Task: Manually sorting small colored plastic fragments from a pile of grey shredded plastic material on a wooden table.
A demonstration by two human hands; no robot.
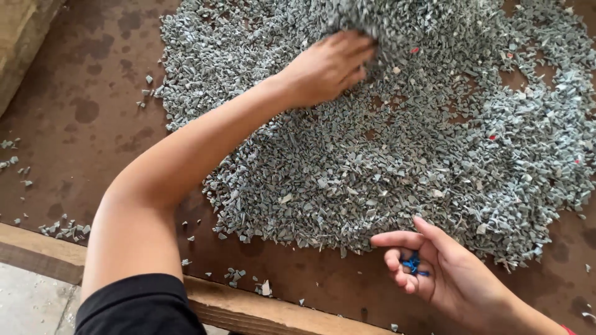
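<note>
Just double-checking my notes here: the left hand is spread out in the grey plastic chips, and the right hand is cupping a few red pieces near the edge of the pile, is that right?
Not quite. The pieces cupped in the right hand are blue, not red, as the head view shows. The rest holds: the left hand is in the grey plastic chips, and the right hand sits near the edge of the pile.

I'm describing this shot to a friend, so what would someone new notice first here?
First, the wide heap of grey plastic flakes spread over the brown board, filling the upper right. Next, the left hand at the top centre, fingers pushed into the flakes. Then the right hand at the lower right, cupped around a few blue bits, with red specks dotted in the heap.
</note>
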